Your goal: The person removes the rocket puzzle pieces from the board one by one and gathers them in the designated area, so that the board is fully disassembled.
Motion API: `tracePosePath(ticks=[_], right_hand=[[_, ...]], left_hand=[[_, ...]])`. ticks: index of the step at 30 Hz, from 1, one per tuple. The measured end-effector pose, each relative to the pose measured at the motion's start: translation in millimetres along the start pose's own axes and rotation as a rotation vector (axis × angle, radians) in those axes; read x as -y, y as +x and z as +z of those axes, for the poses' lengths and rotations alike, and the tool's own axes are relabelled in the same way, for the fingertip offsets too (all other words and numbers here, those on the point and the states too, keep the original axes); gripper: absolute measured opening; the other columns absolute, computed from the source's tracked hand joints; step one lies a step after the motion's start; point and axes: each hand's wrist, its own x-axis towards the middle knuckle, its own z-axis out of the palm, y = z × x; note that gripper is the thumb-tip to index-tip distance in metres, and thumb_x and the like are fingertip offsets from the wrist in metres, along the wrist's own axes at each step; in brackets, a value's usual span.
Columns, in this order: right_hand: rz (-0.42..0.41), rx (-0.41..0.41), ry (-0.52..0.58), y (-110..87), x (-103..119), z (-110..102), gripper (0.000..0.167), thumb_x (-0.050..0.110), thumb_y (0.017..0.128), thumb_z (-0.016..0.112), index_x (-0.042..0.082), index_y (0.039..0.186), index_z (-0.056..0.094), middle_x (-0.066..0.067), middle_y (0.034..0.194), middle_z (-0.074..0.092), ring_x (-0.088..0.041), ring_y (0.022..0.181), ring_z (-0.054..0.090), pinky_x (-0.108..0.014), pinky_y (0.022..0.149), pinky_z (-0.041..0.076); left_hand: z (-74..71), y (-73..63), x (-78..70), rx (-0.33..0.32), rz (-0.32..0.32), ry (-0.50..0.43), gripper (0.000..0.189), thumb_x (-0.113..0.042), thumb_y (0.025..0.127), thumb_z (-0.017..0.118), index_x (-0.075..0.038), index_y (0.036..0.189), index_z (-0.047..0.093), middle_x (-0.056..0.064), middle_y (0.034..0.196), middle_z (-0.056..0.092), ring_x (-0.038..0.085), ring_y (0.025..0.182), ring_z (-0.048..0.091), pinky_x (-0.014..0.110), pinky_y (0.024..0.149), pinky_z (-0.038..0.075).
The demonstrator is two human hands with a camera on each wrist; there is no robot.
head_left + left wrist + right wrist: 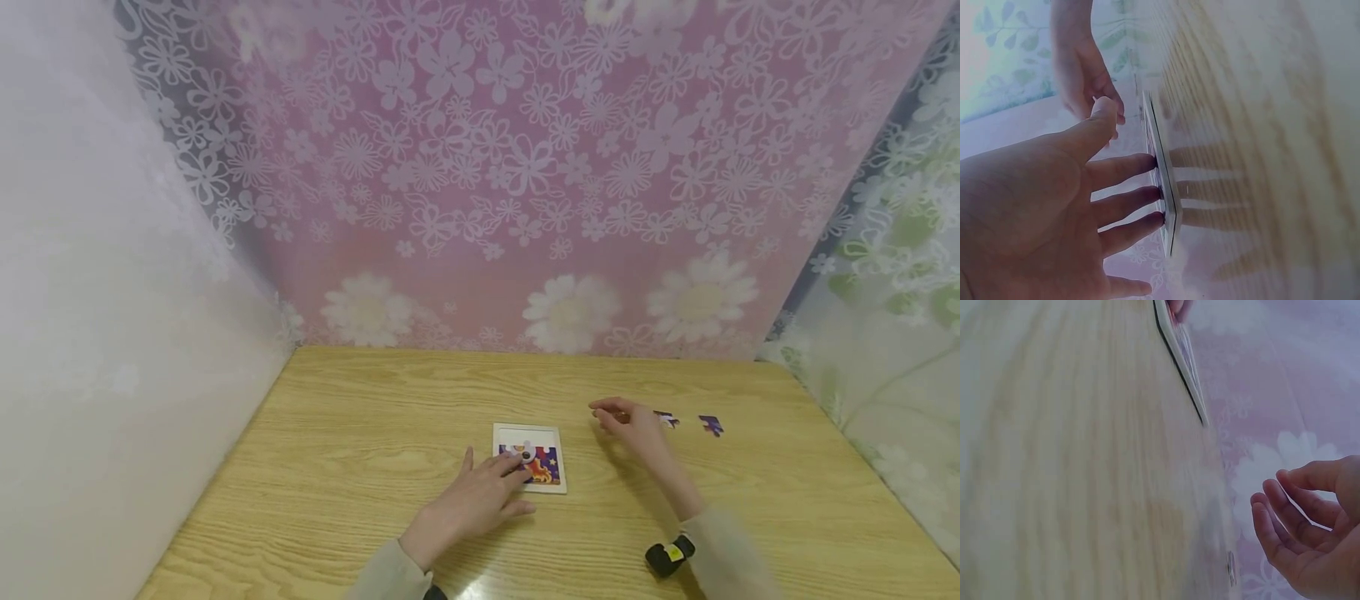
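- Pale sleeves (386,575) come in on the near side of the puzzle tray, one to its left and one to its right; a black strap (663,558) with a yellow label circles the right wrist.
- Left hand (480,498) reaches over the tray's near left side, grasping nothing: its fingers are straight and spread, three fingertips touching the tray's contents, thumb and little finger clear of it.
- Square white puzzle tray (517,435) lies flat, joined puzzle pieces (546,472) in purple, orange and red filling its nearer part, a white strip of its floor showing along the far side.
- Right hand (637,433) hangs above the table to the tray's right, fingers loosely curled, thumb near the fingertips; it appears to grasp nothing, though the head view is too small to settle it.
- One loose piece (666,419), partly hidden by the right hand, lies right of the tray; a second piece (712,426) lies farther right.
- Wood-grain table (360,417) supports the tray; beyond it rises a pink flowered backdrop (465,208).
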Motion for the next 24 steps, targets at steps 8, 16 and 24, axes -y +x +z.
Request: tracePosePath(ticks=[8,16,24], right_hand=[[-0.055,0.039,0.006,-8.8,10.5,15.6,0.022,0.017,0.103,0.061,0.005,0.116,0.074,-0.014,0.111,0.074,-0.026,0.093,0.072,-0.026,0.075,0.059],[-0.104,0.105,0.056,-14.5,20.9,27.2,0.019,0.011,0.101,0.063,0.002,0.112,0.075,-0.013,0.107,0.076,-0.023,0.093,0.072,-0.025,0.074,0.058],[-0.14,0.23,0.011,-15.2,30.2,33.0,0.024,0.018,0.102,0.062,0.002,0.115,0.075,-0.013,0.11,0.075,-0.024,0.095,0.072,-0.027,0.072,0.058]], left_hand=[[-1.4,1.5,-1.9,-0.014,-0.009,-0.024,0.058,-0.055,0.1,0.051,-0.021,0.146,0.056,0.007,0.157,0.044,0.029,0.144,0.042,0.068,0.116,0.024],[-1.2,3.8,-6.8,-0.005,0.028,-0.003,0.058,-0.054,0.102,0.048,-0.018,0.149,0.053,0.004,0.16,0.041,0.027,0.147,0.039,0.067,0.116,0.027],[1.2,3.9,-12.7,0.035,0.035,0.035,0.065,-0.058,0.1,0.048,-0.019,0.152,0.048,0.003,0.162,0.037,0.025,0.149,0.035,0.065,0.117,0.027]])
